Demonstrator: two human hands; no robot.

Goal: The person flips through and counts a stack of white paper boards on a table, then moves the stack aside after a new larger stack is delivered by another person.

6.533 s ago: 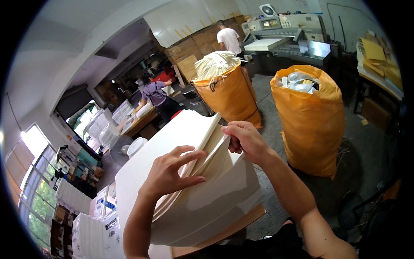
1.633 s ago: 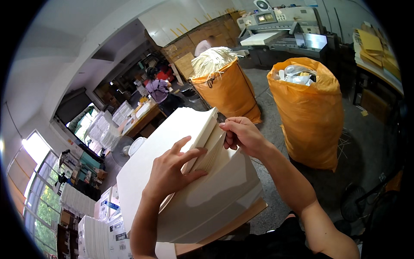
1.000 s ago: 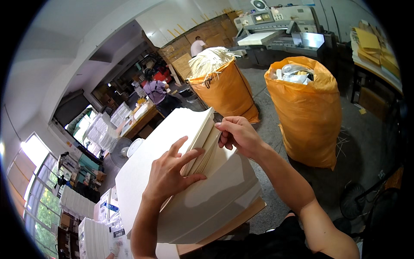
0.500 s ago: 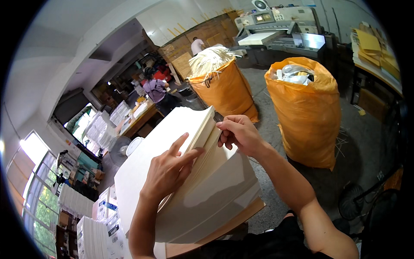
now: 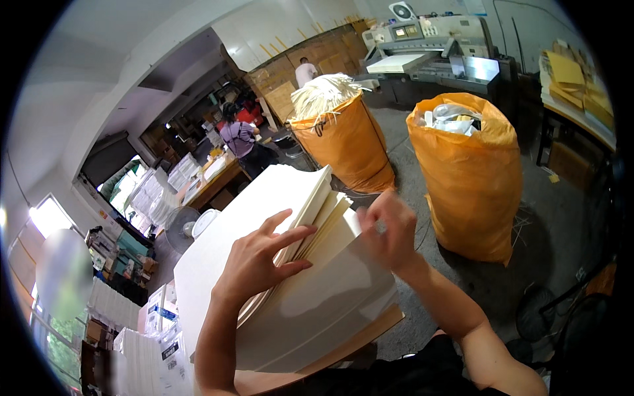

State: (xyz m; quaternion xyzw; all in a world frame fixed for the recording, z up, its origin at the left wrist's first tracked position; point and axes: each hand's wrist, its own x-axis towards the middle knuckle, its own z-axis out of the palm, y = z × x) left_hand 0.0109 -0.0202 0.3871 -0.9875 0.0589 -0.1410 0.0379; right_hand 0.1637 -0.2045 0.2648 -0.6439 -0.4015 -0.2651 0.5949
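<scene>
A tall stack of large white paper sheets (image 5: 218, 247) stands right in front of me. Along its right edge the upper sheets are split into several layers, and their cream-coloured edges (image 5: 331, 210) fan out at the far corner. My left hand (image 5: 254, 264) lies against these layers with fingers spread, its index finger and thumb reaching over the edge. Just right of the fanned corner is my right hand (image 5: 389, 231), smeared by motion. Whether it holds a sheet is not visible. A brown board (image 5: 370, 330) lies under the stack.
Two orange sacks stand beyond: one with paper strips (image 5: 347, 145), one with plastic scraps (image 5: 465, 178). Behind them is a large cutting machine (image 5: 429, 53). A fan (image 5: 179, 228) and wrapped stacks (image 5: 155, 198) are at left. Two people (image 5: 244, 142) work farther off.
My right hand has left the sheets' far corner and moved right and slightly down. The layers there now spread wider. My left hand stays in place, its thumb now showing.
</scene>
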